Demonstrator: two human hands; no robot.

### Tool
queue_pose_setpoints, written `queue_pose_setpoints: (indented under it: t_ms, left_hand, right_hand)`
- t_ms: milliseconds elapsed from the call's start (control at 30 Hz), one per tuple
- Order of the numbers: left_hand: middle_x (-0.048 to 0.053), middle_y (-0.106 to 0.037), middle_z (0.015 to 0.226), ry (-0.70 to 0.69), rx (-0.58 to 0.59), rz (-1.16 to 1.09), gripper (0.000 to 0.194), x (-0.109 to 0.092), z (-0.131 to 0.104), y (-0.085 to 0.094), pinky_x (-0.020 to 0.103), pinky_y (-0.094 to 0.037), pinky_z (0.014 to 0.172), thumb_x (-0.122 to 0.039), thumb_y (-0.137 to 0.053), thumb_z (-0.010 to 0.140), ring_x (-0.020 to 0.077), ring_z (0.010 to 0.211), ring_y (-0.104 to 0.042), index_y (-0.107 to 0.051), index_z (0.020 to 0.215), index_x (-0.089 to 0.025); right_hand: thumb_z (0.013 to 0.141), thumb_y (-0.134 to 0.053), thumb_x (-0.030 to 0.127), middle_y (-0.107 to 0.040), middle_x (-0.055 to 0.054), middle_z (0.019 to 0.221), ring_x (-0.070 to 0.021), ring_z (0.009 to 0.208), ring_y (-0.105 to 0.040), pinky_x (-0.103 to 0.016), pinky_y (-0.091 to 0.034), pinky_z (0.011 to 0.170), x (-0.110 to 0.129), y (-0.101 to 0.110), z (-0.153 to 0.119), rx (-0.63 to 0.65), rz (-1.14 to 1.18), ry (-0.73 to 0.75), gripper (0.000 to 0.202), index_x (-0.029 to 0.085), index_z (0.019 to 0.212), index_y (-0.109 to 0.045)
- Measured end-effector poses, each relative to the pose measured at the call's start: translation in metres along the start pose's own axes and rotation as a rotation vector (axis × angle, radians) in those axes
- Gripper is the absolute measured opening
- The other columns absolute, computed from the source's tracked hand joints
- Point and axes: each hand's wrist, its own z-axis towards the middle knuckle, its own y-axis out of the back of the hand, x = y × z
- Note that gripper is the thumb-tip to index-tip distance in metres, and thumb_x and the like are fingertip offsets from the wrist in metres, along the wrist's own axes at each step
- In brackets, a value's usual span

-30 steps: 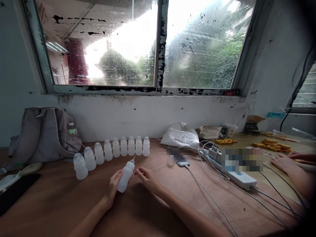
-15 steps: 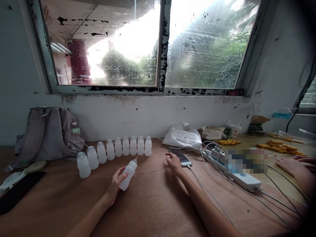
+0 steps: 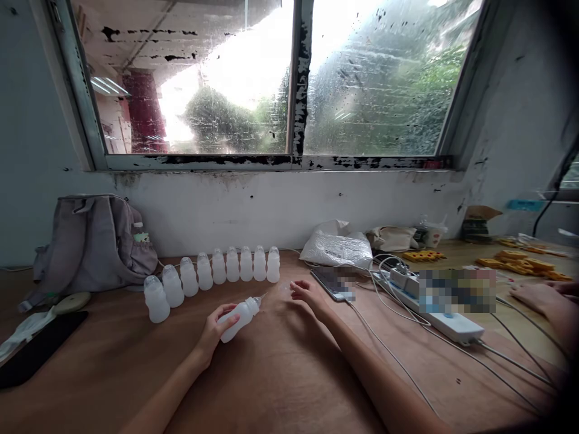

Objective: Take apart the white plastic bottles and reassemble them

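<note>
My left hand (image 3: 214, 333) is wrapped round a frosted white bottle (image 3: 240, 319), which tilts to the right with a thin clear tip at its top. To the right of that tip, my right hand (image 3: 311, 296) hovers low over the brown table with its fingers bent. A small clear piece (image 3: 286, 288) shows at its fingertips; whether the fingers grip it cannot be made out. Behind my hands stands a curved row of several similar bottles with clear caps, the nearest a frosted bottle (image 3: 157, 301) at the left end.
A phone (image 3: 329, 283) with a cable lies right of my right hand, beside a white power strip (image 3: 456, 328). A grey backpack (image 3: 97, 247) and a black item (image 3: 43, 349) are at the left. Yellow parts (image 3: 515, 263) and another person's hands are at the far right.
My right hand has moved left, away from the phone, and now shows near the bottle tip. The bottle in my left hand has tipped further to the right.
</note>
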Motion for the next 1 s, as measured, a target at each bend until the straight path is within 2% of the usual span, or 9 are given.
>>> queue_pose_setpoints:
  t_ms: [167,233,467,833,933,1000]
  left_hand:
    - [0.008,-0.062,0.096,-0.009,-0.01,0.008,0.04,0.001,0.0,-0.001,0.024,-0.042,0.059,-0.042,-0.062,0.063,0.0219,0.082,-0.056,-0.06,0.092,-0.015]
    - [0.008,-0.062,0.095,-0.023,-0.018,0.005,0.039,0.0,-0.001,-0.001,0.024,-0.042,0.059,-0.042,-0.063,0.062,0.0219,0.081,-0.056,-0.061,0.09,-0.015]
    - [0.008,-0.062,0.09,-0.044,0.007,0.026,0.037,-0.004,-0.001,-0.002,0.023,-0.042,0.058,-0.041,-0.062,0.063,0.0205,0.077,-0.057,-0.06,0.09,-0.014]
    - [0.006,-0.063,0.087,-0.08,0.012,0.095,0.036,-0.007,-0.004,-0.003,0.024,-0.042,0.059,-0.042,-0.064,0.06,0.0208,0.076,-0.056,-0.061,0.085,-0.016]
    - [0.005,-0.063,0.077,-0.104,-0.031,0.101,0.032,-0.002,-0.003,-0.001,0.023,-0.04,0.055,-0.044,-0.06,0.063,0.0191,0.069,-0.055,-0.062,0.077,-0.016]
    - [0.003,-0.061,0.068,-0.118,-0.102,0.087,0.032,0.002,-0.003,0.0,0.022,-0.037,0.05,-0.046,-0.053,0.068,0.0172,0.061,-0.053,-0.061,0.07,-0.016]
  right_hand:
    - [0.071,-0.058,0.033,-0.062,-0.007,0.086,-0.0144,0.072,-0.061,-0.032,-0.048,0.076,0.018,-0.016,-0.014,0.23,0.462,-0.08,0.031,0.015,0.095,-0.055]
    - [0.07,-0.06,0.031,-0.062,-0.006,0.086,-0.0137,0.071,-0.06,-0.032,-0.048,0.077,0.024,-0.024,-0.02,0.299,0.557,-0.106,0.032,0.016,0.097,-0.055]
    - [0.071,-0.06,0.03,-0.062,-0.006,0.086,-0.0135,0.072,-0.06,-0.031,-0.049,0.076,0.034,-0.044,-0.034,0.388,0.595,-0.102,0.028,0.015,0.094,-0.057]
    - [0.068,-0.062,0.036,-0.062,-0.005,0.079,-0.014,0.066,-0.06,-0.032,-0.05,0.069,0.035,-0.051,-0.04,0.402,0.552,-0.119,0.033,0.014,0.092,-0.057]
    - [0.066,-0.063,0.038,-0.062,-0.004,0.077,-0.0145,0.066,-0.06,-0.032,-0.05,0.069,0.034,-0.054,-0.043,0.43,0.529,-0.121,0.035,0.013,0.089,-0.057]
    - [0.064,-0.065,0.038,-0.062,-0.005,0.076,-0.0154,0.066,-0.061,-0.032,-0.049,0.069,0.034,-0.055,-0.047,0.473,0.518,-0.134,0.035,0.013,0.087,-0.057]
